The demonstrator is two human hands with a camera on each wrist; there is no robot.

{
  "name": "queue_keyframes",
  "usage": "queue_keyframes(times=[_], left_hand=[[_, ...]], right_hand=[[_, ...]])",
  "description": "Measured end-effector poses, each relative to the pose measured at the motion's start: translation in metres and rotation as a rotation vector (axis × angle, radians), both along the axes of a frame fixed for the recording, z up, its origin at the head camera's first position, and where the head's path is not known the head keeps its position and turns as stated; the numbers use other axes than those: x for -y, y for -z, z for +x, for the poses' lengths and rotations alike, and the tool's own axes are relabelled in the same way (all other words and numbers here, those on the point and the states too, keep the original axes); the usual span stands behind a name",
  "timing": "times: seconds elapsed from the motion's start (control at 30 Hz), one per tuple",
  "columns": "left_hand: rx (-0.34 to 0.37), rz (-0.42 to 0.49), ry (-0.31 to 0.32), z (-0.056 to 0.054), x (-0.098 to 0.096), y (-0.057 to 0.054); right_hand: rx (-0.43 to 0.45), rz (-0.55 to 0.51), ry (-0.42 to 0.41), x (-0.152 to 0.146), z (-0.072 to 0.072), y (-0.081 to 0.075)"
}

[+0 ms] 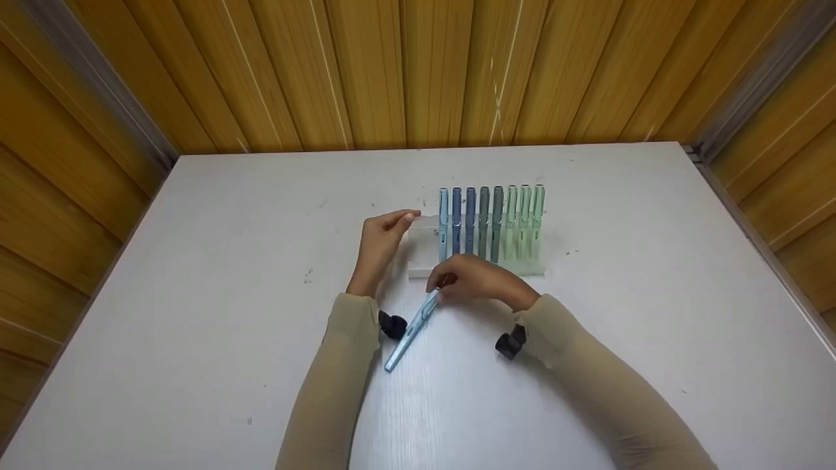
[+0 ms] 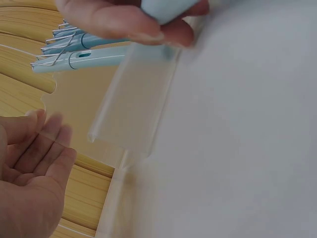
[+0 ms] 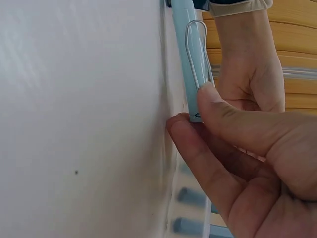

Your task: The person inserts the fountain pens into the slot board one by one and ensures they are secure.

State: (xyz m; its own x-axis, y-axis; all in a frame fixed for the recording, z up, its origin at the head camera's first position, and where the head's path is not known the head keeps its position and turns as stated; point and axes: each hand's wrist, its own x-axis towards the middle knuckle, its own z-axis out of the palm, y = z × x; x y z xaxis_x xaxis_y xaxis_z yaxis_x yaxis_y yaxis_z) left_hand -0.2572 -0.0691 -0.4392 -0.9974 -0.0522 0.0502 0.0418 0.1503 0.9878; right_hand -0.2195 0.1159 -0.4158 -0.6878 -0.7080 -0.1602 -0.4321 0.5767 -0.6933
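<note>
A clear pen stand [image 1: 422, 247] holds a row of upright pens: one light blue pen [image 1: 443, 212] at the left, then dark blue pens [image 1: 464, 222], dark green pens [image 1: 491, 222] and light green pens [image 1: 525, 225]. My left hand [image 1: 381, 248] pinches the stand's upper left edge between thumb and fingers; some fingertips show through the clear plate in the left wrist view. In front of the stand, my right hand [image 1: 482, 281] pinches another light blue pen [image 1: 410, 334] near its clip end. That pen slants with its far end toward me at the lower left.
The stand rests on a white table [image 1: 196, 313] backed by a yellow wood-look wall [image 1: 372, 78]. Black wrist cameras [image 1: 394, 325] sit on both sleeves, the left one close to the held pen. Small dark specks dot the tabletop.
</note>
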Motion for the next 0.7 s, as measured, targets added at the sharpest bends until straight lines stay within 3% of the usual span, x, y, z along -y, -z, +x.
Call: queue_keyframes(times=[0.23,0.7], left_hand=[[-0.029,0.02,0.011,0.0,0.001,0.0],[-0.019,-0.023,0.017,0.0,0.002,0.001]], right_hand=[[0.123,-0.041,0.059,-0.008,-0.007,0.005],[0.433,-0.332,0.24,-0.017,-0.005,-0.002]])
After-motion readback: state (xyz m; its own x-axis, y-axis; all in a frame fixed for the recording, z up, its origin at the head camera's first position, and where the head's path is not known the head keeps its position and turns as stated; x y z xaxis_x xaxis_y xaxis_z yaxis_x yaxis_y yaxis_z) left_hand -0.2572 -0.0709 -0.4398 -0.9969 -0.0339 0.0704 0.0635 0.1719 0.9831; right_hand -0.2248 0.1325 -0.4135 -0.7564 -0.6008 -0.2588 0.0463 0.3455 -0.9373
